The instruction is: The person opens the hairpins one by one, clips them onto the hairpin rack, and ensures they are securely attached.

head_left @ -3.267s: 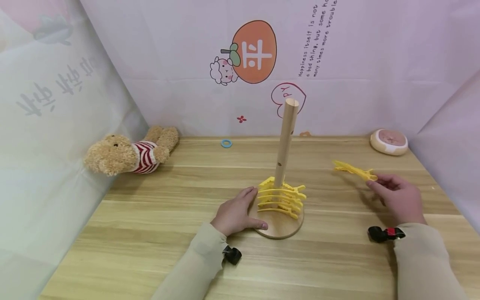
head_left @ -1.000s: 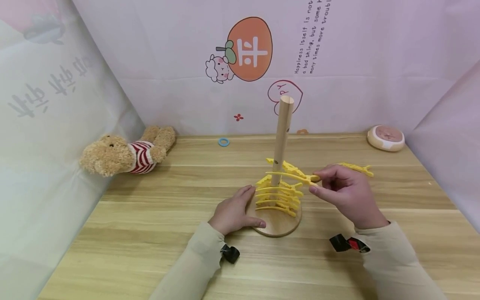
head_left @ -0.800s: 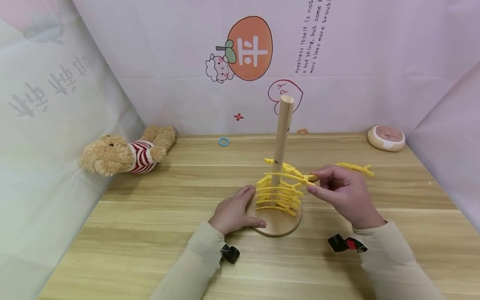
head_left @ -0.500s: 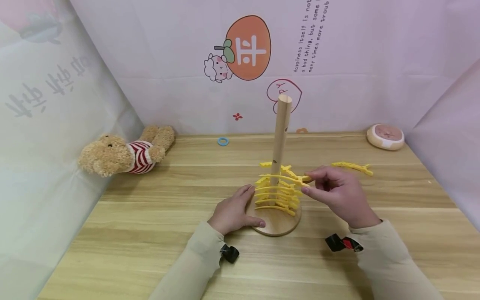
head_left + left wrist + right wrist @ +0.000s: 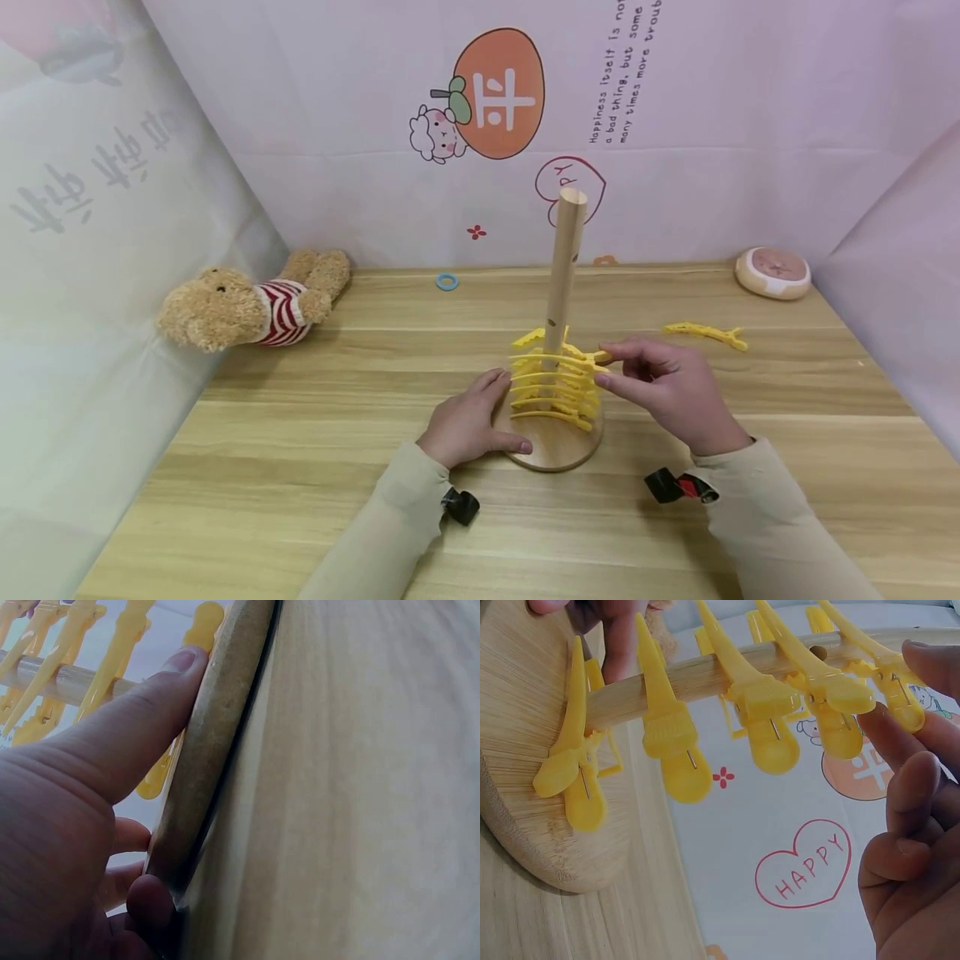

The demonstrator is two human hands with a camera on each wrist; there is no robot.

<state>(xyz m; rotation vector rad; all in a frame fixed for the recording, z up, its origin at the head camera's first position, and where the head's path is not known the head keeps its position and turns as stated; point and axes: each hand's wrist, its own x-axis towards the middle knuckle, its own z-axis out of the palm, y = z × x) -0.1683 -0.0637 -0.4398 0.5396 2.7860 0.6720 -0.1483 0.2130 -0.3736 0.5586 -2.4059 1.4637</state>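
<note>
A wooden post [image 5: 562, 267] stands upright on a round base [image 5: 551, 454]. Several yellow hair clips [image 5: 679, 735] sit in a stack across its lower part. My right hand [image 5: 667, 387] pinches the handles of the topmost hair clip [image 5: 558, 358] between thumb and fingers; its jaws are spread, one on each side of the post. At the base's left side, my left hand [image 5: 465, 425] holds the rim. The left wrist view shows the left thumb [image 5: 150, 705] on the base's upper face and the other fingers curled at its edge.
One more yellow hair clip [image 5: 705, 333] lies on the table right of the post. A teddy bear [image 5: 247, 308] in a striped top lies at the left. Near the printed back cloth are a blue ring [image 5: 447, 282] and a rounded beige-and-pink item [image 5: 774, 272].
My right hand has picked a hair clip up from the right, carried it left to the post and lowered it round the post, just above the other clips. The left hand stays on the base.
</note>
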